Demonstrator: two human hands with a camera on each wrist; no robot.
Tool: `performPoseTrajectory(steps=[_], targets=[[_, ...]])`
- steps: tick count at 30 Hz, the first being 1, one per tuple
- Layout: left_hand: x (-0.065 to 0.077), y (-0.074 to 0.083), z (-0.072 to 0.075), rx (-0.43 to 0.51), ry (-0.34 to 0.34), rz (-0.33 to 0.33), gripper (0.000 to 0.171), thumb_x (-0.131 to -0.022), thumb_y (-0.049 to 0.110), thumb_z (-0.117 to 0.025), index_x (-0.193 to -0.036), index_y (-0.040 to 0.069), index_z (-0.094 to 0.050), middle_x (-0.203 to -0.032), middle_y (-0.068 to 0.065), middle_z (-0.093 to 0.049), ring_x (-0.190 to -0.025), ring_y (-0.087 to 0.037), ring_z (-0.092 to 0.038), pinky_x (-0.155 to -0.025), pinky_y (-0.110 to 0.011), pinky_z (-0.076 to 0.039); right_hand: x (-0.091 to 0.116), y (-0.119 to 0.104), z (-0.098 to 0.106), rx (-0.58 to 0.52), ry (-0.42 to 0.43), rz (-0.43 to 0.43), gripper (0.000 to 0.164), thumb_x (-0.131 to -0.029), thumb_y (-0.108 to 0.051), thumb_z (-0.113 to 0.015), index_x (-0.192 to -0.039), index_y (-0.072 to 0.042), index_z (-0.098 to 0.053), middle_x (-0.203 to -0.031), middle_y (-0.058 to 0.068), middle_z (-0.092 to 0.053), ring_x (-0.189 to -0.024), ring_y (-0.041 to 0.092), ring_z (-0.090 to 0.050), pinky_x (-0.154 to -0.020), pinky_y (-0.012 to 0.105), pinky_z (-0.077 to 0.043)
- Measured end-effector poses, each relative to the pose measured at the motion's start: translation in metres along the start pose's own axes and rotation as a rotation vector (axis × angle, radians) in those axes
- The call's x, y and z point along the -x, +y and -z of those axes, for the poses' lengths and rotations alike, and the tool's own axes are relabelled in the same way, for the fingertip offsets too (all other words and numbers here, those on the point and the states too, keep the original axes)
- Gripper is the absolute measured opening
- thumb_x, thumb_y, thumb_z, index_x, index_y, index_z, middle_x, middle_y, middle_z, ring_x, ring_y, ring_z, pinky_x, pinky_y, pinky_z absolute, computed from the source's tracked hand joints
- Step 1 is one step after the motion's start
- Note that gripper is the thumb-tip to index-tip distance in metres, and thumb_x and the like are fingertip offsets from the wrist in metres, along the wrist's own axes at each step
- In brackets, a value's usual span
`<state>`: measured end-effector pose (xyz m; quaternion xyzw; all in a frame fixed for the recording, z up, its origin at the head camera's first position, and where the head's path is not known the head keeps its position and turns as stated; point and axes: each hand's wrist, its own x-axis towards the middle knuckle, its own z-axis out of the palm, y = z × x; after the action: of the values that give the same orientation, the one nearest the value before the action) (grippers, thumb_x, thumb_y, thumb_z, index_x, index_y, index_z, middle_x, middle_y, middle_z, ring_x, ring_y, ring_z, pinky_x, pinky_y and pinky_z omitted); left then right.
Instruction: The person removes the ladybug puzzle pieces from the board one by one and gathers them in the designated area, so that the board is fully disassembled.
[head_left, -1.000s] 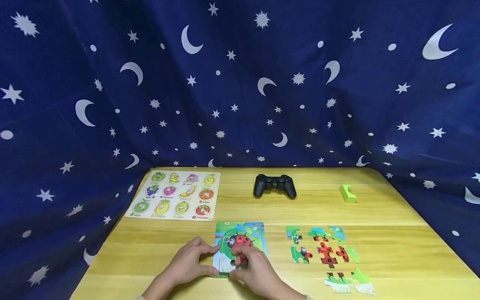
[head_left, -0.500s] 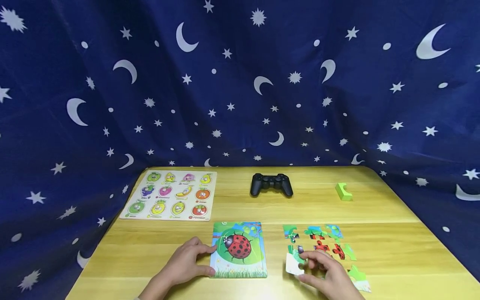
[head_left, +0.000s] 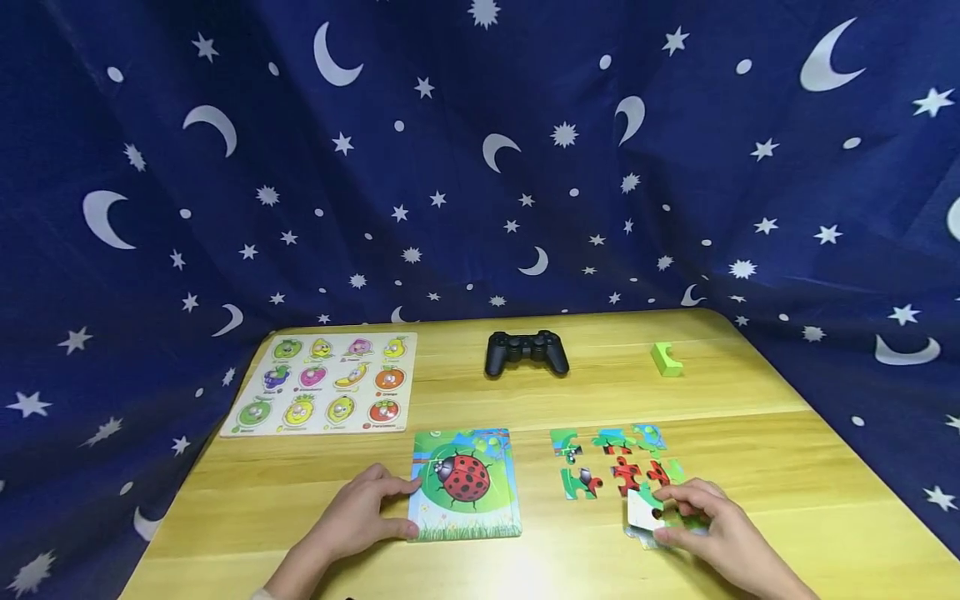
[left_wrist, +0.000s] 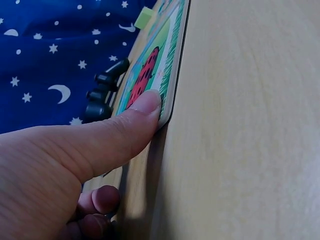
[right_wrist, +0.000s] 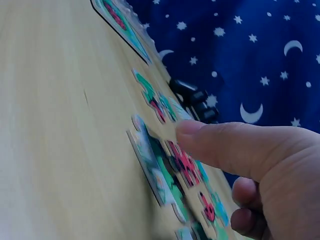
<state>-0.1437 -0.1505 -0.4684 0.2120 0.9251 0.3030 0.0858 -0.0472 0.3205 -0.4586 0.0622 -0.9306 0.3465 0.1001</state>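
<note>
In the head view, the puzzle board (head_left: 435, 527) shows a red ladybug on a green leaf. My left hand (head_left: 356, 517) rests at its left edge. The left wrist view has that thumb (left_wrist: 142, 107) pressing the board's near corner. To the right, my right hand (head_left: 720, 533) pinches a pale-cornered puzzle piece (head_left: 642, 510) between thumb and forefinger. It overlaps another whitish piece just above the table. Several loose pieces lie beyond, among them a red spotted one (head_left: 626, 474) and a green-edged one (head_left: 577, 483). The right hand hides part of the lowest pieces.
A fruit peg board (head_left: 315, 425) lies at the back left. A black game controller (head_left: 527, 348) sits at the back middle, and a green block (head_left: 666, 360) stands at the back right. A dark blue curtain (head_left: 450, 167) hangs behind the wooden table (head_left: 480, 400).
My right hand has gone from the ladybug board rightward to the loose pieces, bringing the pale piece over the lowest row. The left hand stays at the board's edge. The head view has shifted.
</note>
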Motion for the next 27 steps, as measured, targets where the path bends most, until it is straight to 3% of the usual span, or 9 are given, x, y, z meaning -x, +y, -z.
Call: performPoseTrajectory(steps=[8, 16, 27], targets=[[-0.003, 0.000, -0.001, 0.000, 0.006, -0.006, 0.068, -0.068, 0.057, -0.080, -0.125, 0.021, -0.069, -0.090, 0.009, -0.051, -0.074, -0.002, -0.038, -0.068, -0.020, -0.036, -0.013, -0.009, -0.013, -0.023, -0.093, 0.182, 0.039, -0.073, -0.028, -0.085, -0.109, -0.023, -0.070, -0.093, -0.012, -0.055, -0.083, 0.002, -0.042, -0.066, 0.020, -0.036], [-0.003, 0.003, -0.001, 0.004, 0.006, -0.003, 0.068, -0.067, 0.056, -0.081, -0.125, 0.021, -0.069, -0.090, 0.009, -0.050, -0.075, -0.002, -0.038, -0.069, -0.020, -0.036, -0.022, -0.018, -0.027, -0.016, -0.145, 0.280, 0.036, -0.075, -0.035, -0.083, -0.107, -0.025, -0.070, -0.089, -0.015, -0.050, -0.085, -0.001, -0.037, -0.069, 0.017, -0.032], [-0.002, 0.002, -0.002, 0.000, 0.008, -0.006, 0.069, -0.067, 0.056, -0.080, -0.125, 0.021, -0.069, -0.089, 0.010, -0.050, -0.076, -0.001, -0.039, -0.070, -0.020, -0.037, -0.023, -0.018, -0.030, 0.029, -0.194, 0.298, 0.036, -0.079, -0.040, -0.079, -0.110, -0.026, -0.069, -0.094, -0.019, -0.053, -0.088, -0.004, -0.036, -0.071, 0.020, -0.032]])
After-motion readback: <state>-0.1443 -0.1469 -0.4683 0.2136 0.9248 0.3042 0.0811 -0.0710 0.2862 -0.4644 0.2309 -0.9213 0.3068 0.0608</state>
